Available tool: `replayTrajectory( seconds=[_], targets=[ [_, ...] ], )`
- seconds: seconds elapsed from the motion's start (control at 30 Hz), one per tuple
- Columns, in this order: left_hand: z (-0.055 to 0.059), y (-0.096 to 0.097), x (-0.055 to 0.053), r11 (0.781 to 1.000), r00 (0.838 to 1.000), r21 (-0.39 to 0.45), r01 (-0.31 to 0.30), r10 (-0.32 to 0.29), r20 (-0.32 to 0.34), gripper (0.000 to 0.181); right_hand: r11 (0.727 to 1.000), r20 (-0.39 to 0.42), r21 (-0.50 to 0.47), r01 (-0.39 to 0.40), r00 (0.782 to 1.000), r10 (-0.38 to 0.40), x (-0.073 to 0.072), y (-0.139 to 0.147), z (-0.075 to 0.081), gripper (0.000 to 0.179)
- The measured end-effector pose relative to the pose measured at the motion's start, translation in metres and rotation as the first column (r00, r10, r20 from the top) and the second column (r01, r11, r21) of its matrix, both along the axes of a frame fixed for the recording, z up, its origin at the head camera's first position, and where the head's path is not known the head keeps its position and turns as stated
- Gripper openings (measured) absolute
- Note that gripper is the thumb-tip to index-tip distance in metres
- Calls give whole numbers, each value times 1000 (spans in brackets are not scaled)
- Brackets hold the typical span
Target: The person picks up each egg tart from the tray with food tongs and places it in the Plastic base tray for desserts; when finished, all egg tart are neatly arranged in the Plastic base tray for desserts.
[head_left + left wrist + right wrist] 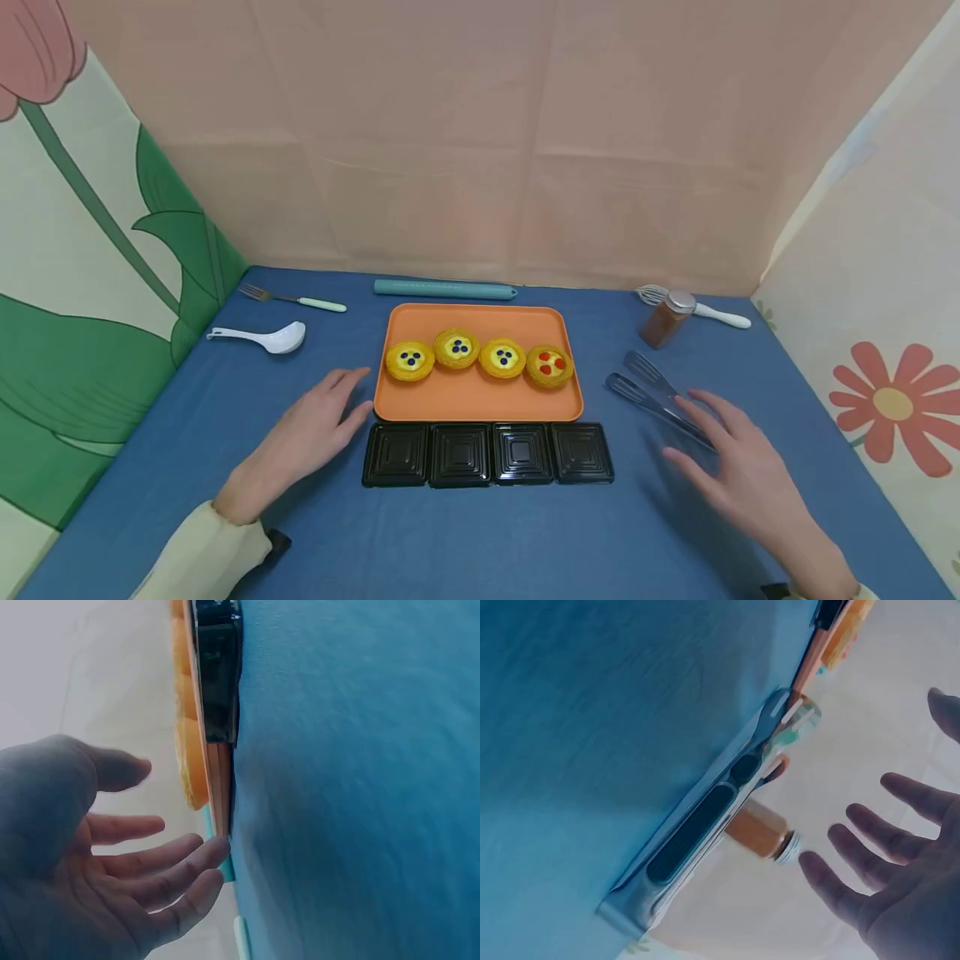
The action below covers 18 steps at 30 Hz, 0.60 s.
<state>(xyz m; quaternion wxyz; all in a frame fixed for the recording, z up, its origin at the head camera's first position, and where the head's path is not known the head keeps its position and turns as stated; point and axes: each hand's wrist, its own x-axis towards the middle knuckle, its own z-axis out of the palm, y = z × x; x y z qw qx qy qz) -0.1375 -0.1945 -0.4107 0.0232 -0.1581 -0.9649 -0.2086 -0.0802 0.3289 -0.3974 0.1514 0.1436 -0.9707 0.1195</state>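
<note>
Currently R hand (742, 471) nr slotted tongs (693, 832).

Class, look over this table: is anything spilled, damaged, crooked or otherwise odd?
I see nothing spilled or damaged. On the orange tray, the rightmost tart stands out with red spots, while the other three tarts have dark blue ones; the second from the left sits slightly farther back, breaking the line.
</note>
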Motion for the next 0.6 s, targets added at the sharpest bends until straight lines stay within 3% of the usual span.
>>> replayTrajectory(
  seconds=[0.3,0.6],
  targets=[
    [-8,-1,-26,985,991,166,-37,15,134,50,989,167,-103,110,982,-92,3,23,-1,81],
    [-15,3,-34,955,968,281,-98,25,250,51,968,283,-148,201,947,-154,-1,55,-8,84]
  ],
)
